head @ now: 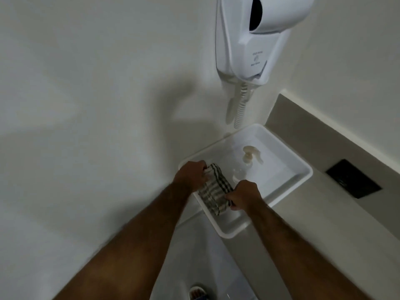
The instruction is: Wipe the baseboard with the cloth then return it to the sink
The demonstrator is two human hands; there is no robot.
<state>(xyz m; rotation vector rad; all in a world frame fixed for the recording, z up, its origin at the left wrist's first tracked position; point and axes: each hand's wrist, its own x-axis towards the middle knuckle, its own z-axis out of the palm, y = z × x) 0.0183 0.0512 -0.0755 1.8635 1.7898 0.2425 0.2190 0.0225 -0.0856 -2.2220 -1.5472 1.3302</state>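
With the striped grey-and-white cloth (214, 190) stretched between the left hand (191, 175) and right hand (243, 197), both grasping it, apparently over the white rectangular sink's (218, 226) rim, lift evenly, keeping tension.

Your bathroom corner, dimly lit
You face a plain white wall (86, 94) with a mounted white hair dryer (255, 37); beige ledge (313, 131) to the right.

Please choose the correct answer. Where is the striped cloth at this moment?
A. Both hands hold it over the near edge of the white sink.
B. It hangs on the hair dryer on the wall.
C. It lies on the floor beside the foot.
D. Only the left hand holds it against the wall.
A: the left hand and the right hand each grip one end of the striped cloth, which sits across the near rim of the sink.
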